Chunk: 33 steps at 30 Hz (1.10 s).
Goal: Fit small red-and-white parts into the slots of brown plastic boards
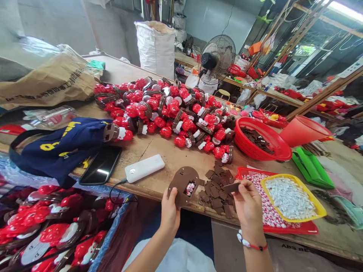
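Note:
My left hand [170, 207] grips the edge of a brown figurine base [181, 179], turned so its underside faces up. In that base is a square opening, with small white and red pieces [190, 188] showing inside. Between thumb and fingers, my right hand [248, 202] pinches a thin brown plastic cover [231, 187], apart from the base. A pile of similar brown covers [217, 189] lies on the table between my hands. Beside my right hand is a red tray [304, 227] of small white and red pieces, with a yellow tray [321, 206] of white pieces resting on it.
Red and brown figurines [170, 109] are heaped across the table. A red basket [244, 149] holds more brown covers. A white power bank [144, 168], a phone [101, 165] and a navy bag [65, 145] lie to the left. Below left stands a box of figurines [56, 230].

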Each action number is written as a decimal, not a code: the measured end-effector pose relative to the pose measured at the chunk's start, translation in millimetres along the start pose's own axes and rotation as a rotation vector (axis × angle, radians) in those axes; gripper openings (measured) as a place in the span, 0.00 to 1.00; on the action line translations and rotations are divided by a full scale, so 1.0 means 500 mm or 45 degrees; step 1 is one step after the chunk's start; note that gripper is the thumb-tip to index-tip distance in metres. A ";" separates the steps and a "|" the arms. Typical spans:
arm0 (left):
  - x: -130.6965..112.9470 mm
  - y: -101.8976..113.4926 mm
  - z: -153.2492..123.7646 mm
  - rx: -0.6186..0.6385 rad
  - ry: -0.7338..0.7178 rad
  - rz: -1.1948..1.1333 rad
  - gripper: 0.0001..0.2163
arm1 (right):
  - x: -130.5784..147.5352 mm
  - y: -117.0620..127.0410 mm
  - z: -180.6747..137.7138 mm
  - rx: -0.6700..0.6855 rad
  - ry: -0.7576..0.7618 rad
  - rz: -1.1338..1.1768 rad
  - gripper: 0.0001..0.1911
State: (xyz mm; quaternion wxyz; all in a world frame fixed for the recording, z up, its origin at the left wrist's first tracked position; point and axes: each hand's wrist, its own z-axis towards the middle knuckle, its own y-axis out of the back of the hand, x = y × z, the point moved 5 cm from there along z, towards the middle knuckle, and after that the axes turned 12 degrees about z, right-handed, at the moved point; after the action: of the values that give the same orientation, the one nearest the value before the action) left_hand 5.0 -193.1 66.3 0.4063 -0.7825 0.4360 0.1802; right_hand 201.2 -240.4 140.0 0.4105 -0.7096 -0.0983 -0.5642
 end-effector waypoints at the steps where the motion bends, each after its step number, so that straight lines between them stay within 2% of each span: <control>1: -0.003 -0.007 -0.001 0.038 -0.004 0.013 0.15 | 0.002 0.005 0.003 -0.018 -0.020 0.038 0.14; 4: -0.005 -0.023 -0.005 0.098 0.008 0.067 0.16 | 0.001 0.009 0.004 -0.030 -0.054 0.081 0.14; 7: -0.006 -0.025 -0.001 0.045 0.010 0.110 0.16 | -0.012 0.005 -0.001 -0.031 -0.091 0.068 0.15; 11: 0.007 -0.026 0.005 0.072 0.107 0.146 0.15 | -0.037 -0.005 -0.005 -0.037 -0.206 0.048 0.16; 18: -0.009 -0.021 0.002 0.031 -0.096 0.218 0.17 | -0.053 -0.029 0.001 0.029 -0.297 -0.004 0.17; 21: -0.015 -0.017 0.002 0.030 -0.134 0.268 0.16 | -0.065 -0.030 0.006 0.067 -0.287 -0.071 0.15; 25: -0.016 -0.012 0.004 0.054 -0.081 0.273 0.17 | -0.074 -0.019 0.012 0.129 -0.189 -0.228 0.09; 28: -0.012 -0.012 0.006 0.071 -0.030 0.260 0.17 | -0.064 -0.028 0.008 0.279 -0.030 -0.468 0.03; 30: -0.010 -0.015 0.007 0.068 -0.027 0.254 0.17 | -0.060 -0.053 -0.004 0.484 0.010 -0.707 0.05; 33: -0.007 -0.023 0.007 0.058 -0.056 0.258 0.16 | -0.072 -0.099 -0.033 0.834 -0.052 -1.108 0.07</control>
State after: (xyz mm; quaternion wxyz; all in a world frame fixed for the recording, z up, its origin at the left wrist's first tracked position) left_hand 12.7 -185.4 71.9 0.4130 -0.7209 0.5078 0.2278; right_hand 147.0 -208.1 131.9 0.3366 -0.4491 -0.5616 -0.6080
